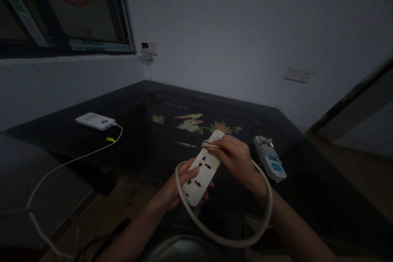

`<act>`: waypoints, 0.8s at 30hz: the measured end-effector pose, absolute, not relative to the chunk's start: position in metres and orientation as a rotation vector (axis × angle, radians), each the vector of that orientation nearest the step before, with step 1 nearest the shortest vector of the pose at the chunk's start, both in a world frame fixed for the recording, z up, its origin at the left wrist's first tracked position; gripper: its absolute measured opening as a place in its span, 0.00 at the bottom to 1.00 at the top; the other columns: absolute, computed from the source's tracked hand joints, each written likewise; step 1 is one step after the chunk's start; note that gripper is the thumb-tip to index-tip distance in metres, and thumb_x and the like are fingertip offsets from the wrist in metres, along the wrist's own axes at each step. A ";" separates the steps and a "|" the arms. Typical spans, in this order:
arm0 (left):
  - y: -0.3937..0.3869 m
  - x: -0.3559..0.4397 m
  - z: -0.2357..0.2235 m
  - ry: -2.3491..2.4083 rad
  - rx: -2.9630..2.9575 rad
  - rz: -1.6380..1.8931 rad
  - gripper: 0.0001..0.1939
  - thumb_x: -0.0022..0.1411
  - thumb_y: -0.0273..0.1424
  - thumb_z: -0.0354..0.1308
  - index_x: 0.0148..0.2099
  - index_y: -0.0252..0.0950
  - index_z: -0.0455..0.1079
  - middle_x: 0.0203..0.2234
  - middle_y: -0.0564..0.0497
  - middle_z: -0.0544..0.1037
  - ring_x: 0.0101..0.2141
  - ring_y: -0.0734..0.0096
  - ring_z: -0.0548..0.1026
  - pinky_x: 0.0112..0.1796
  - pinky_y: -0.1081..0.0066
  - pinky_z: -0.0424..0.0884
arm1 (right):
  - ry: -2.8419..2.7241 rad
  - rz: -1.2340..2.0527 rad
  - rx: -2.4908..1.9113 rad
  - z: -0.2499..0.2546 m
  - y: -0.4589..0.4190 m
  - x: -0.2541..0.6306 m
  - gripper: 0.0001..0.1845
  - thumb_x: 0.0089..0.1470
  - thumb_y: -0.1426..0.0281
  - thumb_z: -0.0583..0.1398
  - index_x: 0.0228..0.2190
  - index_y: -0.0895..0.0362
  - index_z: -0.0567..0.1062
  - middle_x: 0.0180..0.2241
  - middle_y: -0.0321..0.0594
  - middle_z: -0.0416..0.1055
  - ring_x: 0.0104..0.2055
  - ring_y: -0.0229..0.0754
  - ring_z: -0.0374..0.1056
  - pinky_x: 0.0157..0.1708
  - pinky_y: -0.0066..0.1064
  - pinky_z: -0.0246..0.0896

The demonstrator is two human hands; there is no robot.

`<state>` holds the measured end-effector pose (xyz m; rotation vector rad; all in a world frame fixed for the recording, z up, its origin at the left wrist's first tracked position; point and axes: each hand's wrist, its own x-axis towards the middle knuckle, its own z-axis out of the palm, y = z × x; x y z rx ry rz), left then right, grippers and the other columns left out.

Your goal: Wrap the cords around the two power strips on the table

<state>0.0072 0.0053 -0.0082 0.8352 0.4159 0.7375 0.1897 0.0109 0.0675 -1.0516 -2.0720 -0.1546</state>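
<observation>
A white power strip is held tilted above the table's near edge, its sockets facing up. My left hand grips its lower part, thumb on the socket face and fingers wrapped underneath. Near the upper end, my right hand presses the strip's cord against it, fingers closed on the cord. One turn of cord crosses the strip there, and a wide loop hangs down past my right wrist. Right of that hand lies a second power strip with blue sockets, its grey cord wound around it.
A white power bank with a white cable sits on the left of the dark table. Beside it is a small yellow tag. Wall sockets are behind the table, and a window is at upper left.
</observation>
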 end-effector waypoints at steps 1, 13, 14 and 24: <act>0.005 0.007 -0.009 0.420 0.839 0.755 0.27 0.62 0.38 0.56 0.60 0.35 0.54 0.31 0.39 0.80 0.23 0.61 0.79 0.21 0.69 0.75 | -2.097 -0.142 -1.059 0.066 0.013 0.192 0.10 0.60 0.70 0.57 0.33 0.58 0.78 0.29 0.41 0.75 0.33 0.40 0.71 0.34 0.30 0.64; 0.003 0.009 -0.008 0.419 0.841 0.797 0.54 0.58 0.32 0.62 0.68 0.52 0.23 0.38 0.42 0.79 0.31 0.57 0.80 0.29 0.62 0.76 | -2.109 -0.153 -0.902 0.050 0.014 0.192 0.12 0.61 0.71 0.55 0.41 0.56 0.77 0.31 0.42 0.74 0.34 0.41 0.70 0.36 0.33 0.67; 0.003 0.009 -0.008 0.422 0.838 0.803 0.53 0.58 0.32 0.62 0.68 0.52 0.23 0.37 0.43 0.79 0.31 0.58 0.79 0.28 0.63 0.76 | -2.102 -0.151 -0.888 0.049 0.013 0.192 0.12 0.61 0.71 0.55 0.42 0.57 0.77 0.31 0.42 0.74 0.35 0.41 0.70 0.36 0.33 0.67; 0.024 0.004 -0.011 0.515 0.895 0.889 0.48 0.58 0.33 0.61 0.69 0.52 0.30 0.38 0.45 0.78 0.26 0.61 0.79 0.23 0.66 0.75 | -2.189 -0.199 -0.795 0.054 -0.004 0.196 0.22 0.57 0.79 0.54 0.52 0.52 0.70 0.53 0.48 0.68 0.60 0.49 0.59 0.58 0.53 0.54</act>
